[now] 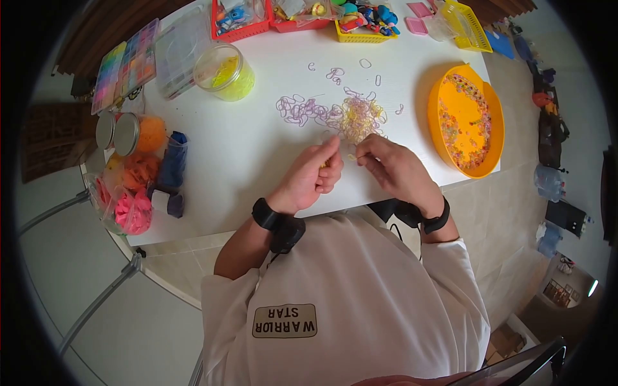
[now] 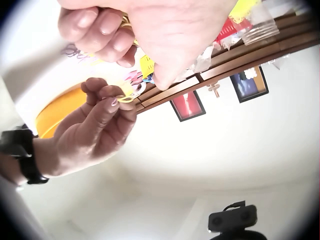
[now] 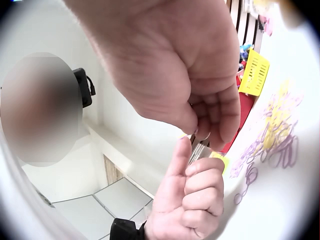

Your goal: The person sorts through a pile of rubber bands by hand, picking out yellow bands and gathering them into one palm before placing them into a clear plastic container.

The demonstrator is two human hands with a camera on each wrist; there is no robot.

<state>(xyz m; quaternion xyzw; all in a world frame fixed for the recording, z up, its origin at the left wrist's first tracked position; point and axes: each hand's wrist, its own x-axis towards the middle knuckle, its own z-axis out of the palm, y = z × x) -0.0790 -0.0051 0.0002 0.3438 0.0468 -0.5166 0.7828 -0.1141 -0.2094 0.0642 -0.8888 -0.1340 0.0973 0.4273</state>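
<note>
My left hand (image 1: 308, 172) is curled into a loose fist above the table's near side. Yellow elastic bands (image 2: 127, 22) show between its palm and fingers in the left wrist view. Just to the right, my right hand (image 1: 398, 168) pinches a yellow elastic band (image 2: 126, 99) between thumb and index finger. Both hands are close together, the left thumb pointing up toward the right fingertips in the right wrist view. Beyond them lies a pile of yellow bands (image 1: 362, 119) mixed with purple ones, and purple bands (image 1: 297, 110) spread out to its left.
An orange tray (image 1: 438, 122) of small beads stands at the right. At the left are a clear tub (image 1: 241, 82) with yellow-green contents, bead boxes (image 1: 126, 63), lidded jars (image 1: 127, 134) and bags of pompoms (image 1: 133, 212). Baskets (image 1: 367, 38) line the far edge.
</note>
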